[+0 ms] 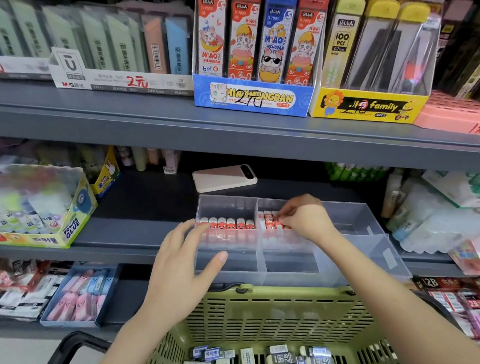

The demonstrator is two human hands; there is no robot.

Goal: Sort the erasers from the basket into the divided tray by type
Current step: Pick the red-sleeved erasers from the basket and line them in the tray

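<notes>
A clear divided tray [353, 230] sits on the middle shelf. Its back left compartment holds a row of red-and-white erasers [227, 223]. The back middle compartment holds red patterned erasers [268, 219]. My right hand [304, 215] reaches into that middle compartment and pinches a red patterned eraser at the row's right end. My left hand [182, 262] rests with spread fingers on the tray's left wall and holds nothing. Below, a green basket [262, 313] holds several grey, white and black erasers [248, 362].
A beige phone [224, 178] lies on the shelf behind the tray. A glue display box [32, 208] stands at the left. Plastic-wrapped packs [438, 211] crowd the right. The upper shelf carries pencil-lead boxes [254, 96]. A black basket handle [65, 359] is at the lower left.
</notes>
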